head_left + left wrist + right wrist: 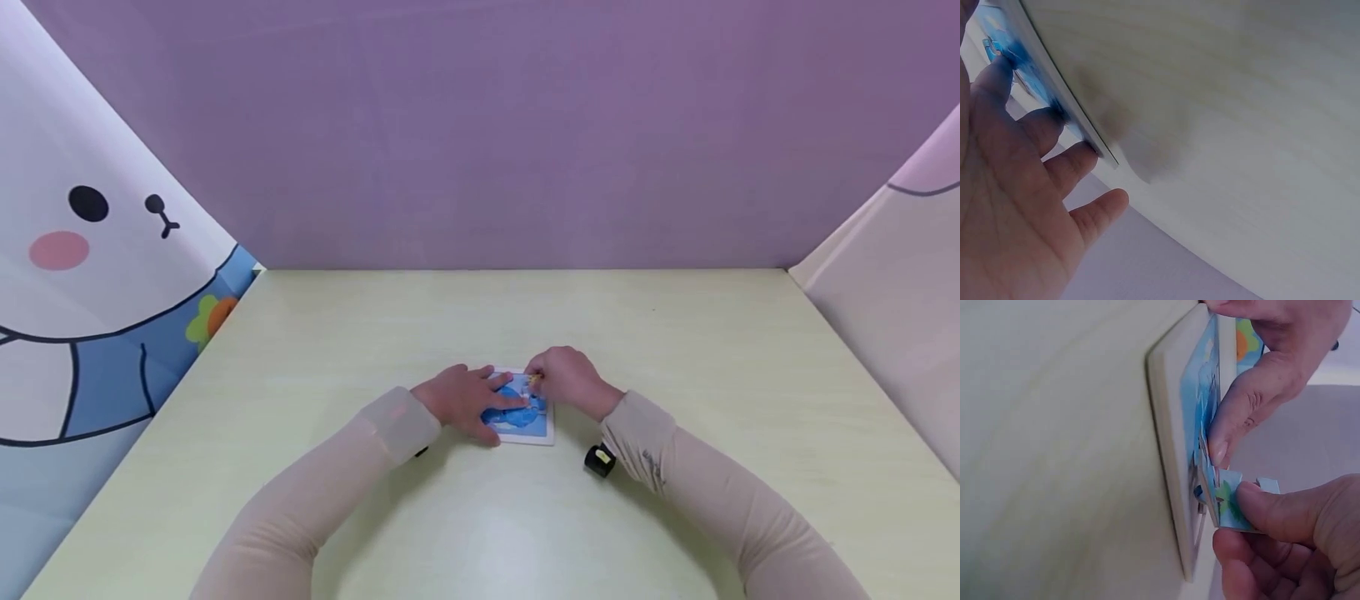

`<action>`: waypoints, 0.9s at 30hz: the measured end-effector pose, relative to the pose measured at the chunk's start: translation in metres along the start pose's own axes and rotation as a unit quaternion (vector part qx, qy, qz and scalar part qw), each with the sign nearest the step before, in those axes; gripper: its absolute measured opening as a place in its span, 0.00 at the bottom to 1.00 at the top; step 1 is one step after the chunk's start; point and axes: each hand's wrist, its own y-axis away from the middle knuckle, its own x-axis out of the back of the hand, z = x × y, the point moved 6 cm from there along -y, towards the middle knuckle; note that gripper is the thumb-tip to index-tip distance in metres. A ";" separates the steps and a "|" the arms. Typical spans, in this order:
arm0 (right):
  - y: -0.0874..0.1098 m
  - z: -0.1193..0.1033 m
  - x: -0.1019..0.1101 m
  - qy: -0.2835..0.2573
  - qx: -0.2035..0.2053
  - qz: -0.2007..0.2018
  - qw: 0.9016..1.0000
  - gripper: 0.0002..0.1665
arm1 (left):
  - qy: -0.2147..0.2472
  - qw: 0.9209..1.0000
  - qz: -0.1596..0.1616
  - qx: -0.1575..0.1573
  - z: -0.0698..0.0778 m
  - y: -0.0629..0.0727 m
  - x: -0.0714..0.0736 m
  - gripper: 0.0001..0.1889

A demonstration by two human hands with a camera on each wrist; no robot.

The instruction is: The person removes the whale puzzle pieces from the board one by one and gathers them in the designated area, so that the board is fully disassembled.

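Observation:
A flat jigsaw puzzle in a pale frame (552,427) lies on the table, its picture mostly blue. My left hand (461,398) rests on its left side with fingers spread. In the right wrist view, a fingertip of the left hand (1250,394) presses on the blue picture. My right hand (572,381) is at the frame's upper right corner. Between its thumb and fingers it pinches a light blue and green puzzle piece (1230,503), tilted up from the board. Some pieces near it stand slightly raised, and the left wrist view shows the frame edge (1066,94) beside the left fingertips.
The pale wooden table (375,325) stretches around the puzzle. A small black object (599,460) shows beside the right cuff. A purple cloth wall (525,150) stands behind the table, and a cartoon-printed cloth (112,275) hangs along the left.

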 end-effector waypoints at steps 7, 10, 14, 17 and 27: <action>-0.005 0.020 -0.005 -0.074 -0.059 -0.011 0.995 0.10 | -0.008 1.000 0.002 -0.006 -0.001 -0.005 -0.005 0.38; -0.006 0.027 -0.008 -0.130 -0.090 -0.022 0.987 0.11 | -0.011 1.000 -0.001 -0.008 -0.002 -0.005 -0.004 0.39; -0.008 0.027 -0.011 -0.168 -0.090 -0.027 0.981 0.11 | -0.015 1.000 -0.009 -0.002 -0.003 -0.001 -0.001 0.39; -0.008 0.017 -0.008 -0.134 -0.037 -0.018 0.990 0.10 | -0.018 1.000 -0.011 0.002 -0.004 0.002 0.000 0.39; 0.008 -0.015 0.004 0.032 0.092 0.007 0.995 0.11 | -0.017 1.000 -0.006 0.001 -0.003 0.003 -0.002 0.39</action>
